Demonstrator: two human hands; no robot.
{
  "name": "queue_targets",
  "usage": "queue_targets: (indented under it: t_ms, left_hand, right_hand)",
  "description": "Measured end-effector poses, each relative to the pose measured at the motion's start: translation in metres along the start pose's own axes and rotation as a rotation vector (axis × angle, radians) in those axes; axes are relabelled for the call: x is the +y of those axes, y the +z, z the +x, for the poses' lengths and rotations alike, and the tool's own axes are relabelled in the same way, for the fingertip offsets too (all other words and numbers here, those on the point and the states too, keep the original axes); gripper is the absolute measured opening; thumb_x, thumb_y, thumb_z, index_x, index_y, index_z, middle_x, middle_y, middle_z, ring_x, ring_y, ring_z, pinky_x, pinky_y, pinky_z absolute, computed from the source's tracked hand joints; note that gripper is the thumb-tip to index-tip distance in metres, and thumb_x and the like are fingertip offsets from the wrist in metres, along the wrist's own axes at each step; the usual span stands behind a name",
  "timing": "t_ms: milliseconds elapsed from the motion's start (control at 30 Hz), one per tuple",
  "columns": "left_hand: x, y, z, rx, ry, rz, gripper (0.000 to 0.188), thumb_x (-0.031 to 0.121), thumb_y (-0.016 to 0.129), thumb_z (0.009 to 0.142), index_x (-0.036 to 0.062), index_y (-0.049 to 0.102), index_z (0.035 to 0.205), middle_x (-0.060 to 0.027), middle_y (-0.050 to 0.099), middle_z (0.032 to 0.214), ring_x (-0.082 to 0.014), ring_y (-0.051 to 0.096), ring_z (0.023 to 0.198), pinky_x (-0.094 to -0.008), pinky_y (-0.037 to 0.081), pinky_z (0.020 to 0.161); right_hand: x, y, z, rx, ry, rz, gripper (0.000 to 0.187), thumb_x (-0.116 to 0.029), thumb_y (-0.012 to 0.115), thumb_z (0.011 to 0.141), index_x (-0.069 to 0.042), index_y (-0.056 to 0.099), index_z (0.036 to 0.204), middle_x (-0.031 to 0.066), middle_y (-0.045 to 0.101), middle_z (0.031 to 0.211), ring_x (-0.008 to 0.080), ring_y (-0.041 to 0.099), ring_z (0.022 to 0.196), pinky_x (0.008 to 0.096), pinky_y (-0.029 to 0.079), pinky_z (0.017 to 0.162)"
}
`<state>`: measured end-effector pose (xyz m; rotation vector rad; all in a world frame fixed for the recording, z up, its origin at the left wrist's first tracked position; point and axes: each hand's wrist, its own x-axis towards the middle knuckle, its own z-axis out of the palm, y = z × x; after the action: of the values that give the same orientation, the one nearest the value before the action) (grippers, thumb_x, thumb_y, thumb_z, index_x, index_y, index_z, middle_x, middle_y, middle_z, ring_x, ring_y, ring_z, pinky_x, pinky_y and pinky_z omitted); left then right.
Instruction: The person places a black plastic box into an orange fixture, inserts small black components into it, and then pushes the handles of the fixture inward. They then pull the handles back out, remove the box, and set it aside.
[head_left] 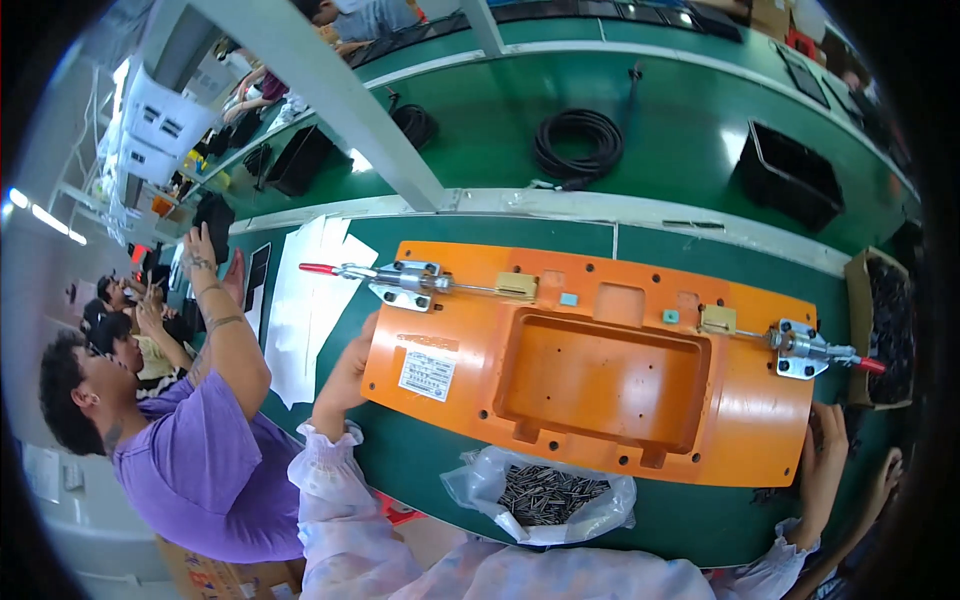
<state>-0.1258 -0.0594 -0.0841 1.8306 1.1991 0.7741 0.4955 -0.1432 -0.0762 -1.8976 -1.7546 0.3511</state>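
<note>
A broad orange fixture plate (455, 300) with a rectangular recess lies across the middle of the view, turned a little, its right end lower. My left hand (347, 375) grips its left edge, the fingertips hidden by the plate. At the opposite edge, my right hand (826, 445) holds the lower right corner, some fingers out of sight. The left toggle clamp (410, 283) and right toggle clamp (805, 350) have red handles and rods running to brass-coloured blocks. A white printed label (427, 374) sits on the plate's left part. The recess has nothing in it.
A plastic bag of small metal screws or pins (545, 497) lies nearest me. White paper sheets (305, 300) lie left, a carton of dark parts (885, 330) right. Beyond the rail are a coiled black cable (578, 145) and a black bin (790, 175). A purple-shirted person (215, 460) sits left.
</note>
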Motion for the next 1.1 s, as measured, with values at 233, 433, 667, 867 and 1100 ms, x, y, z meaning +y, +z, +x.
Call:
queue_targets:
  t_ms: [233,433,667,867,1100]
  left_hand:
    - [-0.012,0.014,-0.009,-0.101,-0.141,0.080,0.056,0.012,0.073,0.088,-0.0015,0.051,0.137,-0.0209,0.056,0.139,-0.0343,0.053,0.126,-0.0378,0.040,0.109]
    - [-0.007,0.008,-0.004,-0.148,-0.132,0.086,0.063,0.012,0.069,0.089,0.0022,0.043,0.145,-0.0224,0.034,0.156,-0.0382,0.031,0.145,-0.0408,0.029,0.118]
    - [0.013,0.019,-0.022,-0.026,0.083,0.275,0.053,-0.004,0.054,0.085,0.0050,0.053,0.137,-0.0208,0.041,0.153,-0.0411,0.034,0.143,-0.0445,0.024,0.121]
    - [0.017,0.027,-0.036,0.084,0.010,0.140,0.039,-0.002,0.056,0.088,0.0062,0.064,0.124,-0.0164,0.056,0.141,-0.0390,0.043,0.136,-0.0453,0.033,0.115]
    - [0.016,0.032,-0.045,0.205,-0.034,0.116,0.028,0.004,0.066,0.090,0.0046,0.069,0.118,-0.0124,0.059,0.140,-0.0334,0.049,0.134,-0.0430,0.038,0.112]
  right_hand:
    - [0.000,0.007,0.009,0.037,0.019,0.040,0.029,0.011,0.052,0.090,0.004,0.061,0.117,0.0163,0.053,0.090,0.0253,0.054,0.074,0.0327,0.047,0.067]
    - [-0.003,0.007,0.011,0.045,0.019,-0.027,0.031,0.012,0.052,0.087,0.006,0.060,0.116,0.0164,0.052,0.088,0.0253,0.053,0.074,0.0326,0.046,0.068]
    - [-0.015,0.001,0.008,0.030,-0.008,-0.084,0.028,0.010,0.055,0.086,0.005,0.061,0.112,0.0179,0.055,0.087,0.0296,0.055,0.072,0.0362,0.047,0.067]
    - [-0.015,0.002,0.009,0.035,-0.015,-0.047,0.024,0.009,0.056,0.087,0.006,0.061,0.111,0.0191,0.056,0.090,0.0307,0.058,0.075,0.0374,0.047,0.068]
    - [-0.009,0.000,0.010,0.024,-0.001,-0.082,0.021,0.008,0.056,0.089,0.006,0.062,0.109,0.0159,0.053,0.086,0.0263,0.052,0.069,0.0349,0.044,0.063]
